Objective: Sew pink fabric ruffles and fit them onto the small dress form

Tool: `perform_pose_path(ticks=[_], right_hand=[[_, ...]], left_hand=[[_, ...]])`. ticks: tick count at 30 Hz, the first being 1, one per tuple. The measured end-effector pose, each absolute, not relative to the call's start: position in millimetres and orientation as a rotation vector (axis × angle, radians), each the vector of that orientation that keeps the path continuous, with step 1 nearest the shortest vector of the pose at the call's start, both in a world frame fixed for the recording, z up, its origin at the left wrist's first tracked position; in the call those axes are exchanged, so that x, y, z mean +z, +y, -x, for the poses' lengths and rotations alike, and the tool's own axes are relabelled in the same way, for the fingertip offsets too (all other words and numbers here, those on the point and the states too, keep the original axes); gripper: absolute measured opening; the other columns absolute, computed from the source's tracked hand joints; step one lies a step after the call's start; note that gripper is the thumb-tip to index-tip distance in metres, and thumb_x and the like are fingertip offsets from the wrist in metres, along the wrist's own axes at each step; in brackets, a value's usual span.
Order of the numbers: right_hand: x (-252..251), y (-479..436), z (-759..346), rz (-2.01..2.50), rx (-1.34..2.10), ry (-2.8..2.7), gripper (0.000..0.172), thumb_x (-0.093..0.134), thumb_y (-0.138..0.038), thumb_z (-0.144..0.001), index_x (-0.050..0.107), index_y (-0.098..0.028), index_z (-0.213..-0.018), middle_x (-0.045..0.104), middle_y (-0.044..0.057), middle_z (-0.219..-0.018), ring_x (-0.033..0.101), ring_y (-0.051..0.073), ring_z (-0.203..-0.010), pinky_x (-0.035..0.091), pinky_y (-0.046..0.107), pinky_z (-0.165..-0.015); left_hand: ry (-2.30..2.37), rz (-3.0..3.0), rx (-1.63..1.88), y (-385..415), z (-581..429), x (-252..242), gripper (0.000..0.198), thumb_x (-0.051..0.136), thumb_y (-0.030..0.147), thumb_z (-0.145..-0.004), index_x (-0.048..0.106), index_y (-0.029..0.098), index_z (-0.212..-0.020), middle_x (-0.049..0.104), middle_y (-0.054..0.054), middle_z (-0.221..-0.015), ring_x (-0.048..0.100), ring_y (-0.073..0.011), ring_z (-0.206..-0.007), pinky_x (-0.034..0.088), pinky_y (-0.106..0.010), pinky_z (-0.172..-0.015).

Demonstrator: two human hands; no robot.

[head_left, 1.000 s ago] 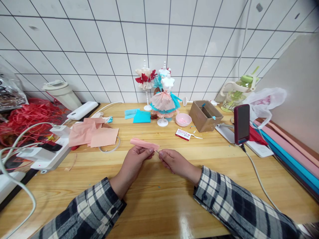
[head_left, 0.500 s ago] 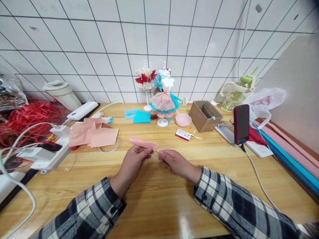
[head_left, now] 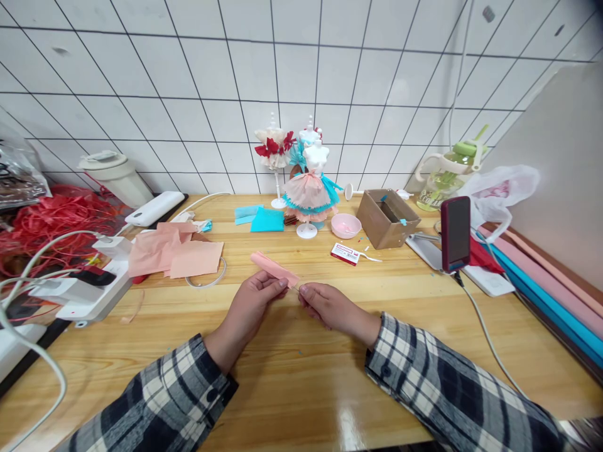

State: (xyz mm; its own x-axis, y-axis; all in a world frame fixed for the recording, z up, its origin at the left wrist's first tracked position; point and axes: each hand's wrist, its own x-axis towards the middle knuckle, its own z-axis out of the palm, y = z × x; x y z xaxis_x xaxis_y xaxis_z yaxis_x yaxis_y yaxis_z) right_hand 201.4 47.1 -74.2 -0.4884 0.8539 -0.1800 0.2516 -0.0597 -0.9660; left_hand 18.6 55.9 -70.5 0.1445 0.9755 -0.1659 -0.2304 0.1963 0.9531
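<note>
My left hand (head_left: 257, 306) pinches a folded strip of pink crepe paper (head_left: 274, 268) near its right end, thumb on top. The strip slants up to the left above the table. My right hand (head_left: 327, 304) is closed, thumb against fingers, on a thin needle-like piece (head_left: 295, 289) whose tip meets the paper's right end. Whether it passes through the paper is too small to tell. Beyond the hands, a small white mannequin (head_left: 315, 155) wears a pink and turquoise paper skirt (head_left: 308, 190).
Pink paper sheets (head_left: 196, 259) and a power strip (head_left: 97, 300) with cables lie left. Turquoise paper (head_left: 267, 220), a pink bowl (head_left: 346, 226), a labelled card (head_left: 345, 253) and a cardboard box (head_left: 389, 220) sit behind. A phone (head_left: 456, 233) stands upright at right.
The strip's left end has swung upward and a little to the right, so it slants more. Both hands stay nearly in place, with the same grips.
</note>
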Motion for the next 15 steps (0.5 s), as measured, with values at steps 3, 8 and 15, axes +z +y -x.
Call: perform_pose_path(ticks=[3, 8, 15], right_hand=[[-74.0, 47.5, -201.6, 1.169, 1.59, -1.719, 0.052, 0.032, -0.067, -0.092, 0.047, -0.019, -0.075, 0.039, -0.006, -0.057, 0.036, 0.009, -0.049, 0.03, 0.021, -0.046], [-72.0, 47.4, -201.6, 1.153, 1.598, -1.72, 0.053, 0.034, -0.069, -0.09, 0.046, -0.019, -0.073, 0.039, -0.006, -0.057, 0.034, 0.009, -0.048, 0.028, 0.022, -0.045], [-71.6, 47.7, -201.1, 1.161, 1.621, -1.703, 0.052, 0.036, -0.067, -0.09, 0.045, -0.02, -0.072, 0.038, -0.006, -0.056, 0.034, 0.009, -0.049, 0.027, 0.022, -0.046]], left_hand=[[1.016, -0.954, 1.088, 56.0, -18.0, -71.3, 0.024, 0.079, 0.029, -0.068, 0.071, 0.017, -0.087, 0.073, -0.004, -0.085, 0.063, -0.0161, -0.078, 0.047, -0.026, -0.074], [1.019, -0.956, 1.094, 55.7, -18.9, -70.3, 0.024, 0.079, 0.029, -0.068, 0.071, 0.017, -0.086, 0.073, -0.004, -0.084, 0.063, -0.0166, -0.077, 0.047, -0.027, -0.074], [1.021, -0.959, 1.084, 55.3, -19.4, -69.1, 0.024, 0.08, 0.03, -0.066, 0.071, 0.017, -0.084, 0.073, -0.004, -0.083, 0.063, -0.0167, -0.076, 0.047, -0.027, -0.073]])
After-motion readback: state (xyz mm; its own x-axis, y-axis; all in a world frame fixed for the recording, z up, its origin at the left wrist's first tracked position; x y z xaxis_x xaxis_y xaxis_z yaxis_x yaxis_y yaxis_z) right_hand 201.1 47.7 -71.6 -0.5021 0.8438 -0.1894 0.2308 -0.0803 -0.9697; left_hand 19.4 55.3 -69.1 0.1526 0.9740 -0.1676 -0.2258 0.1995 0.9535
